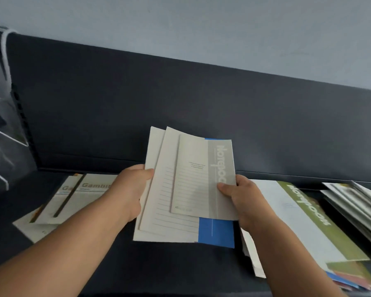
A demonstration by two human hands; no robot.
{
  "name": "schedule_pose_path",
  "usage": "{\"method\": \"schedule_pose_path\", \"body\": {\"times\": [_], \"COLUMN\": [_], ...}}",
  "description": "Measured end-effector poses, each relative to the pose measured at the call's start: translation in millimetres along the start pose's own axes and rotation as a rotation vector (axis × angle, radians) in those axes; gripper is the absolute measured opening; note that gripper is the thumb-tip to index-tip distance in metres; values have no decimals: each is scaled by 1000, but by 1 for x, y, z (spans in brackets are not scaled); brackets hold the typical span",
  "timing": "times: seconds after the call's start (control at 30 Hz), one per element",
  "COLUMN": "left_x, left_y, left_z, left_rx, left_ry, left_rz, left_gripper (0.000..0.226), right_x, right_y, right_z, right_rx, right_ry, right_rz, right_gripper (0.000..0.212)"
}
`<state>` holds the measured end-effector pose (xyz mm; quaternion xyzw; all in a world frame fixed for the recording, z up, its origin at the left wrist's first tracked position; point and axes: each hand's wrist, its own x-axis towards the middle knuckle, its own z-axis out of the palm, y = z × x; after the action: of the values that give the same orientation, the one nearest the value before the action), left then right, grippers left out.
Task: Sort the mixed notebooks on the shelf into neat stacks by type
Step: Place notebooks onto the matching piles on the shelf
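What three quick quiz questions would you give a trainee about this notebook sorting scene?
1. True or false: the left hand and the right hand both grip the fanned bundle of notebooks.
2. Which colour is the lettered strip on the top notebook of the bundle? A green, B grey, C red.
3. Fill in: the green-striped notebook lies on the shelf to the ___ of the bundle.

Key: 1 true; 2 B; 3 right.
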<state>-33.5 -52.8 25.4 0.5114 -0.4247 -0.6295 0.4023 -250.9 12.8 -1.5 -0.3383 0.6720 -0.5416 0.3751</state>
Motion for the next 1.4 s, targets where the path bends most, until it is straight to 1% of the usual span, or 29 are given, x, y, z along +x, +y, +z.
{"method": "schedule_pose_path", "body": {"times": [0.17,0.3,0.4,0.43,0.47,0.57,0.63,0.73,0.93,1.13,1.33,1.4], "left_x": [-14,-25,-29,-30,-31,-38,-40,-36,-31,-25,-20,-20], "left_y": [-14,-26,-35,-39,-43,-52,-57,-65,-74,-80,-83,-82], "left_z": [62,115,146,158,169,199,212,226,236,234,233,233], "left_rx": [-19,-19,-4,-8,-20,-56,-16,78,171,249,365,428], "left_ry": [-70,-107,-111,-117,-123,-100,-85,-68,-38,22,-42,-66], "left_rz": [-20,-31,-41,-53,-66,-111,-126,-79,-46,-80,-44,-25], "left_gripper": [13,14,36,39,35,3,13,20,17,18,25,29], "right_x": [2,3,1,0,1,5,8,11,19,24,26,26], "right_y": [5,11,15,17,20,28,33,37,47,56,58,59], "right_z": [-69,-124,-156,-167,-178,-206,-218,-229,-238,-241,-238,-238], "right_rx": [-56,-63,-76,-85,-96,-131,-152,-190,-319,-445,-582,-611], "right_ry": [83,143,166,173,183,211,222,227,250,288,308,318], "right_rz": [-9,13,18,16,19,33,41,37,-8,-27,-60,-69], "right_gripper": [14,18,18,18,17,19,18,15,9,17,18,24]}}
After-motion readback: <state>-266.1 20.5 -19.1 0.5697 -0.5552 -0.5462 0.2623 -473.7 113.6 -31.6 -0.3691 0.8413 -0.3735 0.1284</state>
